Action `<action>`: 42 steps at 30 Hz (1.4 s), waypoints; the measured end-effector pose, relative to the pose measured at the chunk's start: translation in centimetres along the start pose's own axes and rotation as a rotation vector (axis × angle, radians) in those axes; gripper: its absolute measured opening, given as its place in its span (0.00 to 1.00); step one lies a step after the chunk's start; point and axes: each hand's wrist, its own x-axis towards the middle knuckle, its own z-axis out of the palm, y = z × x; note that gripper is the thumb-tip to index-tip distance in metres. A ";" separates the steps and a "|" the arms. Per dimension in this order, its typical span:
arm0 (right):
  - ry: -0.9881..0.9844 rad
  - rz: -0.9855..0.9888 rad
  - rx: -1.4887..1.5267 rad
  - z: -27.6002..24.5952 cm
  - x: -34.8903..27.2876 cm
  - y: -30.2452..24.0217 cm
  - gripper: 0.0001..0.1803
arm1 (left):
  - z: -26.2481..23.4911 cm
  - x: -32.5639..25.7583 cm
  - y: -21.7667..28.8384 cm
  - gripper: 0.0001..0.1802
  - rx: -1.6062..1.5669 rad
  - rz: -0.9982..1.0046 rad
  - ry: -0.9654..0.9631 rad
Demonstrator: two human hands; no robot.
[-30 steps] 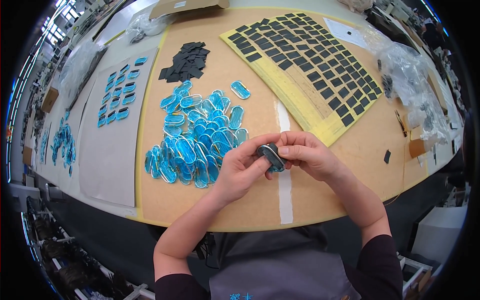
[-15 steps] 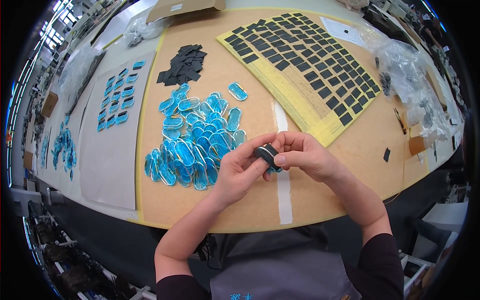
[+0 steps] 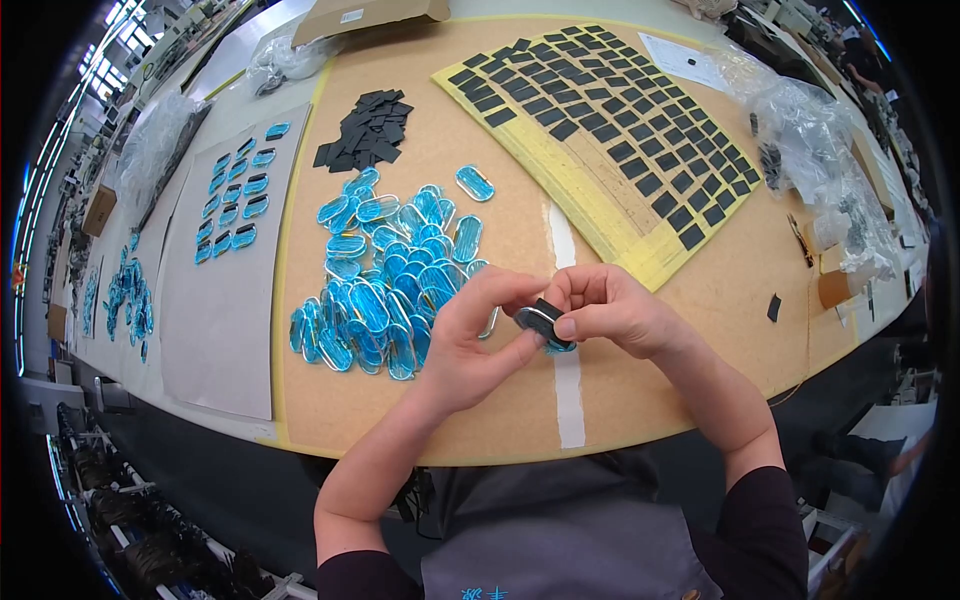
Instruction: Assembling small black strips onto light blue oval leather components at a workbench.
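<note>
My left hand [image 3: 478, 338] and my right hand [image 3: 610, 310] meet above the table's near edge and together hold a small oval piece with a black pad on it [image 3: 540, 318]. Fingertips of both hands pinch it from either side. Just to the left lies a heap of blue oval pieces [image 3: 385, 280] on the tan table [image 3: 640, 400]. Beyond my right hand a yellow sheet [image 3: 610, 215] carries rows of black rectangular pads [image 3: 620, 120].
A loose pile of black pads [image 3: 365, 130] lies at the far middle. A grey sheet [image 3: 235, 290] at the left holds rows of blue ovals [image 3: 238, 195]. Clear plastic bags [image 3: 825, 160] sit at the right, and a white tape strip [image 3: 568, 380] runs toward me.
Both hands have stayed in place on the small piece; only the fingers shifted slightly around it.
</note>
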 end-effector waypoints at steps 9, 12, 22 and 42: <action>-0.088 0.056 -0.080 -0.4 -0.6 -0.9 0.10 | -0.4 0.4 1.3 0.14 0.157 0.066 -0.173; -0.072 0.062 -0.101 -0.3 -0.7 -0.9 0.10 | -0.3 0.3 1.0 0.14 0.166 0.108 -0.161; 0.025 -0.101 0.012 -0.3 -0.7 -0.6 0.10 | -0.2 -0.6 0.2 0.13 0.135 0.155 -0.007; 0.169 -0.300 -0.108 1.9 -0.9 0.4 0.08 | 0.7 -1.0 0.6 0.12 -0.100 0.076 0.267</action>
